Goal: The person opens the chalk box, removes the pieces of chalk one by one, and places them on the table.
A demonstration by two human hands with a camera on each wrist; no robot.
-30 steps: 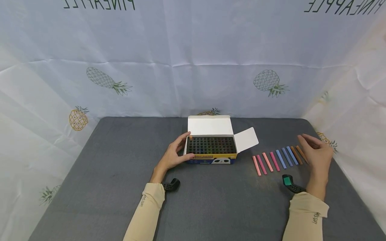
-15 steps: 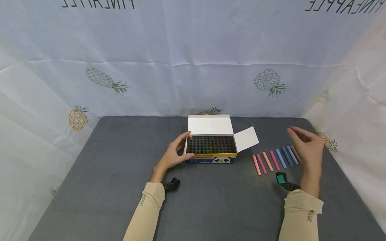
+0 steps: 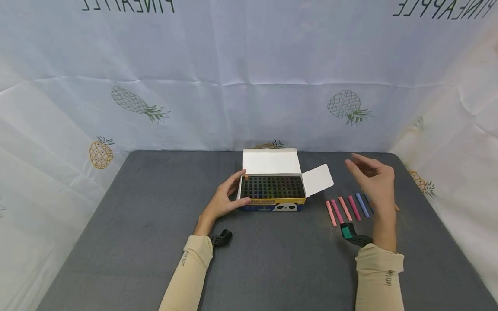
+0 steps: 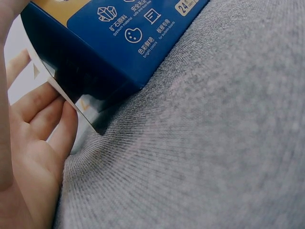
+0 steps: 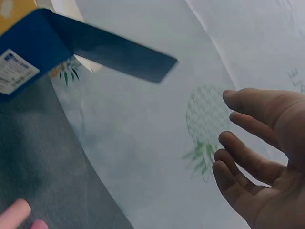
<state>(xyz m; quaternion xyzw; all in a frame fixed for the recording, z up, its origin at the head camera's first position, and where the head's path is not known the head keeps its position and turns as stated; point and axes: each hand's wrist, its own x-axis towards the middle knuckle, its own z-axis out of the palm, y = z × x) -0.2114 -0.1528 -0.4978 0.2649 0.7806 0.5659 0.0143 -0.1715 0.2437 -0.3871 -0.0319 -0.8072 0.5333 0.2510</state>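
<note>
A yellow and blue chalk box [image 3: 285,205] with a panda print stands with its lid up. Its dark grid of holes [image 3: 272,186] faces upward, and an orange chalk stick [image 3: 246,177] shows in the back left corner. My left hand [image 3: 225,196] holds the box's left end, thumb at the front corner and fingers behind. In the left wrist view, fingers [image 4: 43,107] lie against an end flap. My right hand [image 3: 375,179] hovers over the table with loosely bent fingers and nothing between them. Below it runs a row of chalk sticks, pink [image 3: 345,209] and blue [image 3: 362,205], partly hidden by the wrist.
A white side flap [image 3: 317,179] sticks out from the box's right end toward the chalk row. The grey table [image 3: 288,263] meets a pale curtain [image 3: 241,112] with pineapple prints at the back and sides. A brown chalk end [image 3: 397,207] peeks out right of my wrist.
My right hand has moved left and away from me, from beside the brown chalk to above the blue chalk. The left hand and the box have kept their places.
</note>
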